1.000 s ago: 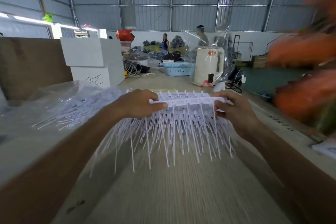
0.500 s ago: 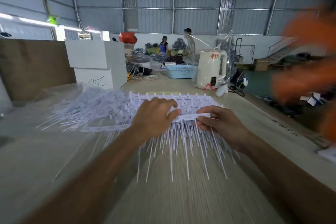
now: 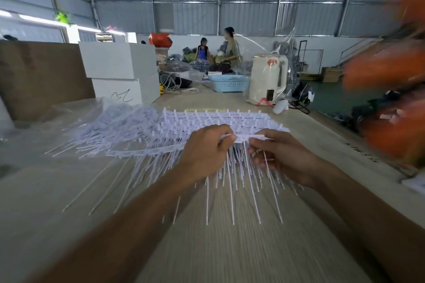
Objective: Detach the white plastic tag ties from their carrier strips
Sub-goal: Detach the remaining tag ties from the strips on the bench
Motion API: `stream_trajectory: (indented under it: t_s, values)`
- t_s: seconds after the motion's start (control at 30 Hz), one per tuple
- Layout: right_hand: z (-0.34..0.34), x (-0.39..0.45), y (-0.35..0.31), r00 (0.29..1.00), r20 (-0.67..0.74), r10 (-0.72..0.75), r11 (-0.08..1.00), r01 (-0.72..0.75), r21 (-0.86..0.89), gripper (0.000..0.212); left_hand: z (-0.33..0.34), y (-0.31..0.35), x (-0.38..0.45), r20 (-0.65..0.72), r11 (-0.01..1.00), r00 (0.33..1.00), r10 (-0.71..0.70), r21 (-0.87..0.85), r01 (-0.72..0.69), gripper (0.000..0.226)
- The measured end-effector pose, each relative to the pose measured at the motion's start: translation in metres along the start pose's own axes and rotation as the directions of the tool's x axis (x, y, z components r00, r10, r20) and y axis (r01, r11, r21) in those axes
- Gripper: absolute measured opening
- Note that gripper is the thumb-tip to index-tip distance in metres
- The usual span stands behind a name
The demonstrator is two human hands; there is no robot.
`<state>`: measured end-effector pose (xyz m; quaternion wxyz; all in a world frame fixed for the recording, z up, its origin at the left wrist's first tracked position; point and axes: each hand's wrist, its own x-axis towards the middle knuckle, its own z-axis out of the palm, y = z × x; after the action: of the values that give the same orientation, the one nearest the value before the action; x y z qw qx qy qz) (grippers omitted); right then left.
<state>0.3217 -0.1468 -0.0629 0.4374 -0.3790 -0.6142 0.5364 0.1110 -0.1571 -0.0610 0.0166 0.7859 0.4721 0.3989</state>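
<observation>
White tag ties (image 3: pixel 232 181) hang over the desk (image 3: pixel 230 248) from a carrier strip (image 3: pixel 247 138). Both hands, left (image 3: pixel 207 151) and right (image 3: pixel 282 156), now pinch it closer together than before, so detaching is proceeding.

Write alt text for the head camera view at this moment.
Two bare hands, left hand and right hand, pinch one white carrier strip over a wooden table, tag ties hanging down. More strips lie behind, beside a loose tie pile.
</observation>
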Motion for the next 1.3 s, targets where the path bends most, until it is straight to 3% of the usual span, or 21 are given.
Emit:
stream_trajectory:
  t_s: [0.07,0.13,0.2,0.3,0.4,0.53,0.63,0.77,0.87,0.97,1.13,1.3]
  values:
    - [0.001,-0.002,-0.006,0.999,0.015,-0.046,0.998,0.047,-0.043,0.011,-0.009,0.004,0.004,-0.02,0.998,0.999,0.038,0.048,-0.037,0.021]
    - [0.005,-0.001,-0.005,0.999,0.029,-0.037,0.997,0.039,-0.067,0.016,-0.017,0.006,0.012,-0.016,0.965,0.994,0.112,0.239,-0.105,0.025]
    - [0.009,-0.001,0.001,0.999,0.047,0.027,0.995,-0.022,-0.095,0.021,-0.021,0.007,0.018,0.057,0.865,0.98,0.193,0.462,-0.197,0.029]
    - [0.01,-0.002,0.005,0.996,0.048,0.08,0.987,-0.073,-0.144,0.021,-0.016,0.004,0.014,0.161,0.812,0.973,0.166,0.538,-0.227,0.033]
    - [0.01,-0.001,0.002,0.999,0.01,0.038,0.988,-0.036,-0.148,0.019,-0.007,-0.006,0.002,0.172,0.905,0.984,0.037,0.412,-0.106,0.035]
    - [0.012,-0.002,0.0,1.0,-0.001,-0.025,0.953,0.024,-0.302,0.019,0.004,-0.007,-0.009,0.14,0.948,0.99,0.024,0.311,-0.067,0.031]
    - [0.011,-0.004,-0.002,0.997,0.02,-0.077,0.95,0.079,-0.302,0.017,0.003,-0.006,-0.007,0.106,0.997,0.993,-0.058,0.054,0.052,0.025]
    - [0.01,-0.007,-0.008,0.984,0.101,-0.148,0.969,0.165,-0.185,0.018,-0.003,0.003,-0.004,0.114,0.95,0.981,-0.157,-0.255,0.182,0.027]
    - [0.017,-0.008,-0.006,0.979,0.13,-0.16,0.978,0.175,-0.117,0.021,-0.003,0.012,-0.005,0.067,0.965,0.992,-0.103,-0.234,0.115,0.03]
    - [0.023,-0.008,-0.005,0.978,0.098,-0.185,0.971,0.197,-0.135,0.024,-0.004,0.011,-0.004,0.099,0.96,0.988,-0.122,-0.242,0.143,0.03]
    - [0.031,-0.01,-0.01,0.923,0.116,-0.367,0.852,0.384,-0.355,0.011,-0.01,0.007,-0.003,0.156,0.884,0.971,-0.183,-0.406,0.232,0.034]
    - [0.024,-0.014,-0.025,0.845,0.199,-0.496,0.624,0.507,-0.595,0.006,-0.018,0.005,-0.003,0.198,0.821,0.971,-0.133,-0.526,0.22,0.03]
